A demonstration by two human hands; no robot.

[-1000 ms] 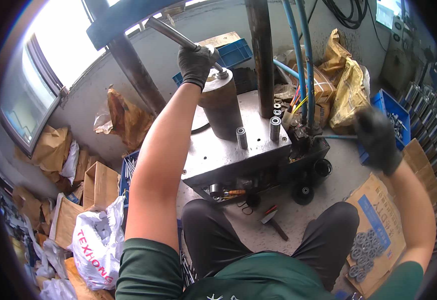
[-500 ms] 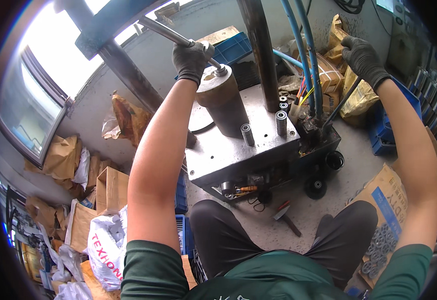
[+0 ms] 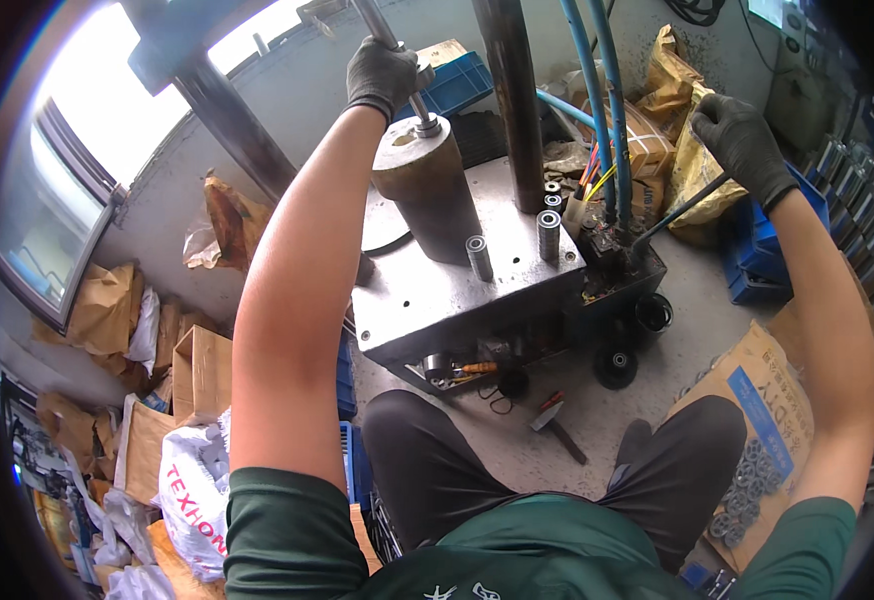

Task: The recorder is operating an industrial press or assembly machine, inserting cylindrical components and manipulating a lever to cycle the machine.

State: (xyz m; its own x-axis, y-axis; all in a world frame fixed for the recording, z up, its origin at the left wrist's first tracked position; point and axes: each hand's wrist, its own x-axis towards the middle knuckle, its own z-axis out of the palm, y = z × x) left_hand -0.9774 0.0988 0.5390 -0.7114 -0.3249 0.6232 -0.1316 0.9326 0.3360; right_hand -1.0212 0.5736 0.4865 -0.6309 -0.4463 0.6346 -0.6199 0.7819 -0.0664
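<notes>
In its dark glove, my left hand (image 3: 382, 78) is closed around a steel rod (image 3: 418, 106) with a collar at the fingers. The rod stands tilted, its lower end at the top of a thick metal cylinder (image 3: 427, 195) on the press table (image 3: 397, 305). My right hand (image 3: 742, 140), gloved too, is closed at the upper end of a dark pump lever (image 3: 685, 208). That lever slopes down to a greasy pump unit (image 3: 617, 255) beside the table. On the plate stand a short bearing stack (image 3: 478, 258) and a taller bearing stack (image 3: 549, 238).
Dark press columns (image 3: 510, 110) and blue hoses (image 3: 612, 110) rise behind the table. A hammer (image 3: 562, 435) lies on the floor near black round parts (image 3: 617, 367). Flattened cardboard (image 3: 757, 400) with metal rings is at right. Bags and boxes (image 3: 202, 375) crowd the left.
The rod has swung more upright, with my left hand rising along with it. My right hand and the lever have come down and outward to the right. The whole view has shifted slightly.
</notes>
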